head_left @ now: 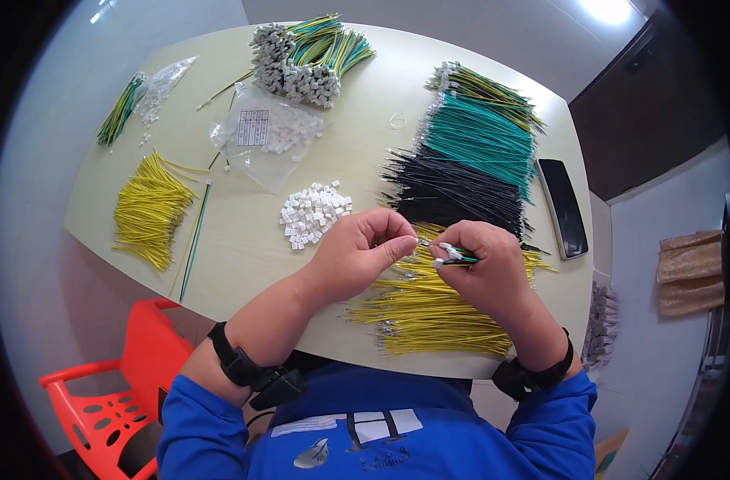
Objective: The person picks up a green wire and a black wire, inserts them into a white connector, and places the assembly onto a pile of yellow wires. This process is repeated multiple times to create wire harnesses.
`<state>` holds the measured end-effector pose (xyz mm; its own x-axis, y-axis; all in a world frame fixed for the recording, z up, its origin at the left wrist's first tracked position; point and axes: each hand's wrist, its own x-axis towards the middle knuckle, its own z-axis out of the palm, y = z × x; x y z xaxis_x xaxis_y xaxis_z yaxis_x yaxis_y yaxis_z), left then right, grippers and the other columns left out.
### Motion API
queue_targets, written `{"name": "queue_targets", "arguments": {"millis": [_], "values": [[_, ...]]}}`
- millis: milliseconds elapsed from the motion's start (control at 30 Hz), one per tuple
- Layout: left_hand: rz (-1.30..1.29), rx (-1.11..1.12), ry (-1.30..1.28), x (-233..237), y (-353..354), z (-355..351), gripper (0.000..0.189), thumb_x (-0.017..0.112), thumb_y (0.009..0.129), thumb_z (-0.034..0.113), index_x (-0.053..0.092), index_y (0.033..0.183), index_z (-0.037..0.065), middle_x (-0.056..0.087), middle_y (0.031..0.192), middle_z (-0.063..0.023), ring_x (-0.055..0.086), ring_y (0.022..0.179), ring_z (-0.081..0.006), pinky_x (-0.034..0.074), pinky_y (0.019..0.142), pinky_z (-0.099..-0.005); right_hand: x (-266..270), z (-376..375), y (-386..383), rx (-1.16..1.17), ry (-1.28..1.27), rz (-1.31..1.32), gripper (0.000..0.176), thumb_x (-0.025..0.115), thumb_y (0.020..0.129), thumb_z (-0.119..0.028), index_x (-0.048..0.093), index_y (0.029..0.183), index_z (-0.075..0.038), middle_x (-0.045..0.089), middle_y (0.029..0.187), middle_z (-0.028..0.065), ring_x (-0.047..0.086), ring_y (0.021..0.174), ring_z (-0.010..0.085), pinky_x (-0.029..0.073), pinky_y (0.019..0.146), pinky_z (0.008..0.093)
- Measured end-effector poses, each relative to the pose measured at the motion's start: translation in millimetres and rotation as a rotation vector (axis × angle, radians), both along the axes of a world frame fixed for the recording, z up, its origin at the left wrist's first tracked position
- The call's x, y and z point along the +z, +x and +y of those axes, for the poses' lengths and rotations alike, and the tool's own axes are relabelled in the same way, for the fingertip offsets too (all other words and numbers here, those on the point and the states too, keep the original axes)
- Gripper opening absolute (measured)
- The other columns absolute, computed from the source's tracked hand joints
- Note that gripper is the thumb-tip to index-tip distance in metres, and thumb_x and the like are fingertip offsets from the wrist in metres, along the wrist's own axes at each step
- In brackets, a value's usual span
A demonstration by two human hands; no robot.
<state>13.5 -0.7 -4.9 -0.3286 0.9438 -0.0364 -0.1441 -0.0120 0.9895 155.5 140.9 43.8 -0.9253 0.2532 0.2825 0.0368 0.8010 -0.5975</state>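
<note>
Over the yellow wires (445, 328), my right hand (489, 264) is closed around a few green and dark wires (461, 256) with white connectors at their ends. My left hand (369, 248) is just to the left, thumb and index finger pinched together near a tiny white piece (415, 240), too small to make out. The fingertips of both hands are close to each other. Left of my left hand lies a pile of white connectors (313, 212). Black wires (461, 188) and green wires (481, 136) are laid in rows beyond my hands.
A phone (563, 208) lies at the table's right edge. Farther back are a bag of connectors (273, 132) and a large wire bundle (309, 64). More yellow wires (153, 212) lie at left, with a small bagged bundle behind. A red chair (133, 368) stands at lower left.
</note>
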Motion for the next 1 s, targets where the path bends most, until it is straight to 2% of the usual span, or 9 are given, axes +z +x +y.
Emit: {"name": "queue_targets", "arguments": {"millis": [167,433,533,633,800,900,1000], "values": [[0.007,-0.018,-0.009,0.6,0.0,-0.4,0.009,0.061,0.089,0.008,0.057,0.094,0.001,0.059,0.086,0.0010,0.053,0.079,-0.0033,0.043,0.069,-0.0180,-4.6,-1.8,0.0,-0.008,-0.048,-0.007,0.008,0.066,0.071,-0.004,0.061,0.077,-0.003,0.061,0.069,0.0081,0.059,0.060,0.0208,0.045,0.057,0.0292],[0.004,-0.009,0.032,-1.0,0.5,-0.4,0.009,0.060,0.089,0.008,0.057,0.095,0.001,0.058,0.086,0.0006,0.053,0.079,-0.0036,0.044,0.070,-0.0185,-2.2,3.8,-3.5,0.010,-0.067,-0.021,0.008,0.066,0.072,-0.003,0.062,0.079,-0.003,0.060,0.072,0.0078,0.058,0.068,0.0204,0.045,0.062,0.0293],[0.004,-0.032,0.022,-1.8,1.0,-0.5,0.009,0.060,0.089,0.007,0.057,0.095,0.001,0.058,0.087,0.0004,0.053,0.080,-0.0037,0.044,0.070,-0.0186,-2.2,6.2,-2.9,0.038,-0.191,-0.023,0.008,0.067,0.073,-0.003,0.062,0.079,-0.002,0.060,0.073,0.0075,0.057,0.070,0.0196,0.044,0.066,0.0292],[0.036,0.018,0.052,-3.7,3.2,1.3,0.008,0.063,0.087,0.011,0.060,0.089,0.003,0.057,0.075,0.0035,0.044,0.064,-0.0016,0.038,0.057,-0.0186,-1.5,5.7,-2.0,0.041,-0.200,-0.031,0.008,0.067,0.073,-0.003,0.062,0.079,-0.002,0.060,0.073,0.0071,0.056,0.069,0.0193,0.044,0.065,0.0294],[0.107,-0.006,0.012,-2.3,3.0,0.5,0.007,0.059,0.090,0.007,0.056,0.094,0.002,0.056,0.084,0.0020,0.050,0.075,-0.0024,0.041,0.066,-0.0178,-3.8,4.7,-2.9,0.030,-0.177,-0.008,0.008,0.068,0.073,-0.003,0.062,0.078,-0.002,0.059,0.072,0.0069,0.056,0.068,0.0197,0.044,0.063,0.0301],[0.140,0.114,0.094,-3.9,6.4,3.6,0.008,0.064,0.085,0.009,0.059,0.085,0.003,0.054,0.071,0.0027,0.042,0.062,-0.0040,0.037,0.056,-0.0199,-6.9,3.3,-3.8,0.027,-0.162,0.016,0.008,0.067,0.073,-0.002,0.061,0.078,-0.002,0.059,0.072,0.0069,0.056,0.068,0.0205,0.043,0.062,0.0302],[0.158,0.054,0.047,-2.8,3.2,0.7,0.006,0.061,0.088,0.007,0.056,0.089,0.003,0.054,0.079,0.0022,0.046,0.070,-0.0029,0.039,0.062,-0.0185,-9.7,1.2,-5.2,0.035,-0.151,0.040,0.008,0.067,0.073,-0.002,0.060,0.077,-0.002,0.058,0.071,0.0070,0.055,0.067,0.0213,0.043,0.061,0.0305]]}}
